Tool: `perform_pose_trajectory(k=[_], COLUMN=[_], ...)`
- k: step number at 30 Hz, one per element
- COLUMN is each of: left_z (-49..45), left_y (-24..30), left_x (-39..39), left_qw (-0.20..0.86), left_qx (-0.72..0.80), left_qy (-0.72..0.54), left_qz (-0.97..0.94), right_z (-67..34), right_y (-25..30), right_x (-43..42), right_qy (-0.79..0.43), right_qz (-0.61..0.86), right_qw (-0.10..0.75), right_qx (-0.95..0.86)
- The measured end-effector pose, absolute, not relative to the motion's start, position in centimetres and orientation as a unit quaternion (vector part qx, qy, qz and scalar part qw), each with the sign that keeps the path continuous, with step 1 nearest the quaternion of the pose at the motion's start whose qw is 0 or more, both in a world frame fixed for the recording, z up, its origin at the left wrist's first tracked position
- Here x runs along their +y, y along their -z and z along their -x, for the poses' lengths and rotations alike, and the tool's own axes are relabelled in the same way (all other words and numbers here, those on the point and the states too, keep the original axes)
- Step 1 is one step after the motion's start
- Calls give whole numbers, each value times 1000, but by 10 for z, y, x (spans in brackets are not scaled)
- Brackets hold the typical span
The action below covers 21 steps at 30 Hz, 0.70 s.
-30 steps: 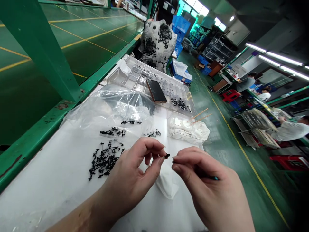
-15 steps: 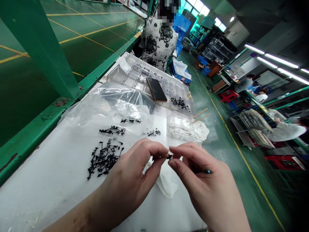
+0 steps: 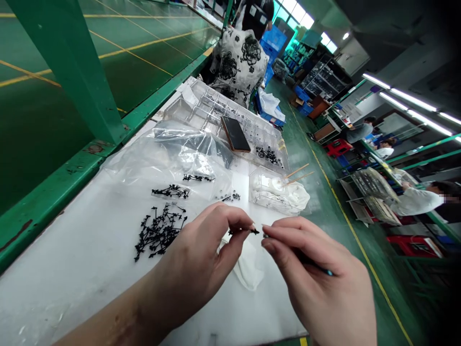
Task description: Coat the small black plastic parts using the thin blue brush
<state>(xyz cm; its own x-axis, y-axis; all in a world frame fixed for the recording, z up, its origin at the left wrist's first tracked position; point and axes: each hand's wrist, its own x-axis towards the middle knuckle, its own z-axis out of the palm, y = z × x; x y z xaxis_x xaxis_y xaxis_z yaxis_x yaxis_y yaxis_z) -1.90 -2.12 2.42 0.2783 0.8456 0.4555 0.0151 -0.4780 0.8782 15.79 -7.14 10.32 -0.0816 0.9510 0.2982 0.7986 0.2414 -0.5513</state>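
My left hand point(image 3: 212, 245) pinches a small black part point(image 3: 255, 231) between thumb and forefinger, its pointed end sticking out to the right. Just across a narrow gap, my right hand point(image 3: 317, 269) is closed, with thumb and forefinger pressed around a tiny greyish piece point(image 3: 265, 236) too small to name. A dark thing with a blue tip point(image 3: 328, 272) shows inside the curled fingers of that hand; most of it is hidden. Left of my hands lies a tangled pile of thin black parts point(image 3: 158, 233). Beneath my fingers is a white cloth point(image 3: 249, 274).
Smaller groups of black parts point(image 3: 170, 191) lie by a clear plastic bag point(image 3: 180, 149). Beyond stands a divided clear tray point(image 3: 201, 117) with a phone point(image 3: 236, 134) on it. A clear box point(image 3: 277, 190) holds white cloth and two sticks. A person in a flowered top point(image 3: 239, 60) sits ahead.
My right hand has moved right and drawn back from the black part, opening a gap between my fingertips. The left hand keeps its pinch. The view has shifted slightly.
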Motion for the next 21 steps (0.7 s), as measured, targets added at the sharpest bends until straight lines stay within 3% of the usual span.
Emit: perform_pose_trajectory(k=[7,21], left_z=[19,19], left_y=[-26,-23], left_x=[-22,-23], left_qw=[387,367], left_qx=[321,298], left_qy=[-522,-536], left_qz=[-689,-699], right_z=[-156,-154], right_y=[-100,-97], right_x=[-74,-69], right_qy=[-68,-90], right_qz=[585,578], right_qw=[309,309], right_qx=[-747,-750])
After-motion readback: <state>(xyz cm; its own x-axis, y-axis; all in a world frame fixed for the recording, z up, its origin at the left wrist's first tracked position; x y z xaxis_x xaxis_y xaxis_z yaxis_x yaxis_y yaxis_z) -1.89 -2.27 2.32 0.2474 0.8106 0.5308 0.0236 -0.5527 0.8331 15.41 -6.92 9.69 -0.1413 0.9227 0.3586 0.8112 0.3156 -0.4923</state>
